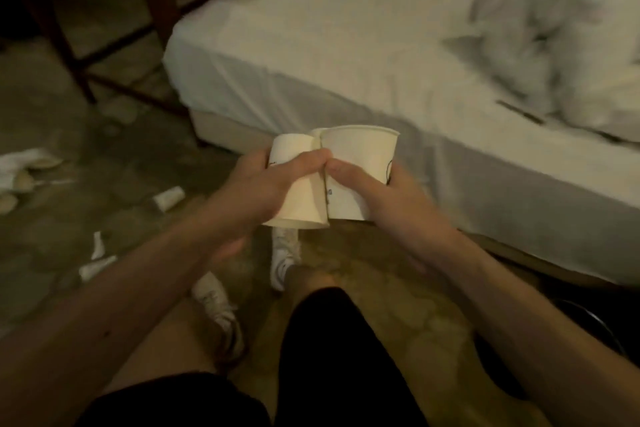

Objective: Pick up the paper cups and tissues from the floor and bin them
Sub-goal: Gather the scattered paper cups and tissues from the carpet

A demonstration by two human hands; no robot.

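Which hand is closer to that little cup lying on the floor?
Left. The left hand, gripping the first cup, is raised just right of the floor cup. The right hand, gripping the second cup, is farther right, toward the bed.

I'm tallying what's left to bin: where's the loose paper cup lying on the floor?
Head view, left side: the loose paper cup lies on the floor, left of the left hand, beyond the crumpled tissues.
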